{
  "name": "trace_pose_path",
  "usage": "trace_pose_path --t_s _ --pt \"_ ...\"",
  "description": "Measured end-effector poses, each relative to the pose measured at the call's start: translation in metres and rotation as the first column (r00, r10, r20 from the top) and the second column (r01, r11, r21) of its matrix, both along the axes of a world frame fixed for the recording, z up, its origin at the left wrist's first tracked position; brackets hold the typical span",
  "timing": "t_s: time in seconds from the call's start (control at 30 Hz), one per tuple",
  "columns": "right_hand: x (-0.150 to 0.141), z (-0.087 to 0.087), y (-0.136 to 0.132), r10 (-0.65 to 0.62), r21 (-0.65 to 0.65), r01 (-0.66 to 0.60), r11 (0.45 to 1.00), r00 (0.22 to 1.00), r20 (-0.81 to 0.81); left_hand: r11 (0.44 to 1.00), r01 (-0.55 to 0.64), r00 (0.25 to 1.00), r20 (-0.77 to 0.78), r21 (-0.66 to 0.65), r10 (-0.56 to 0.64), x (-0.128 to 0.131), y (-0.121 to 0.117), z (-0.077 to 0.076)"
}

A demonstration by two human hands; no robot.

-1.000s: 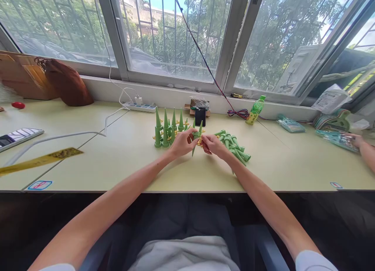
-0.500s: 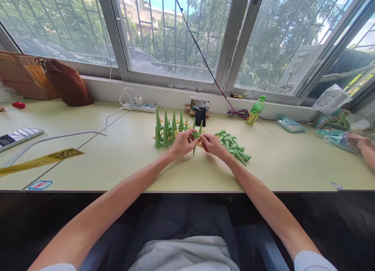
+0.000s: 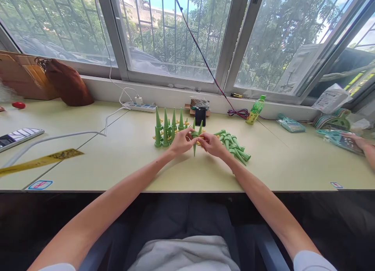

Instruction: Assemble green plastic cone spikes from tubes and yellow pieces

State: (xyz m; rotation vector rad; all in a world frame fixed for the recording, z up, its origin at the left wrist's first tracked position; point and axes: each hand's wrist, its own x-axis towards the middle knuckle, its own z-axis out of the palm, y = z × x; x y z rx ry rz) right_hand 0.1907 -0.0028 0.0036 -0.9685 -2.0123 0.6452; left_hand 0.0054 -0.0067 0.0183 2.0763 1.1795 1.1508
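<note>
My left hand (image 3: 181, 142) and my right hand (image 3: 213, 144) meet over the middle of the pale green table (image 3: 123, 161). Both are closed on one green cone-shaped spike (image 3: 195, 144), which points downward between them. A small yellow piece shows at my right fingertips, against the spike. To the left, several green spikes (image 3: 167, 131) stand upright in a cluster with yellow pieces on them. To the right lies a loose pile of green spikes (image 3: 234, 145) on their sides.
A black phone (image 3: 200, 116) leans behind the spikes. A power strip (image 3: 140, 106), a white cable (image 3: 73, 135) and a green bottle (image 3: 255, 110) are further back. A brown bag (image 3: 66, 82) and tablet (image 3: 17, 136) lie left. Another person's hand (image 3: 361, 144) works at far right.
The held spike has swung slightly, its tip pointing more straight down. My right hand has shifted a little toward the left hand. The other person's hand at far right has moved.
</note>
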Motion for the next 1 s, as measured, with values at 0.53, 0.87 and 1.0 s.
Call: trace_pose_path --t_s 0.53,0.87,1.0 --pt "0.0002 0.0013 -0.0021 -0.065 0.050 0.060 0.997 0.994 0.084 0.999 0.043 0.999 0.006 0.007 -0.043 -0.0021 0.0054 -0.0040" --pt "0.0006 0.0009 -0.0006 -0.085 0.107 0.072 0.992 0.988 0.130 0.991 0.104 0.994 0.046 -0.087 -0.100 -0.0028 0.0059 -0.0051" --pt "0.0007 -0.0001 0.0004 -0.099 0.126 0.080 0.989 0.985 0.144 0.984 0.127 0.992 0.039 -0.124 -0.123 -0.0032 0.0062 -0.0060"
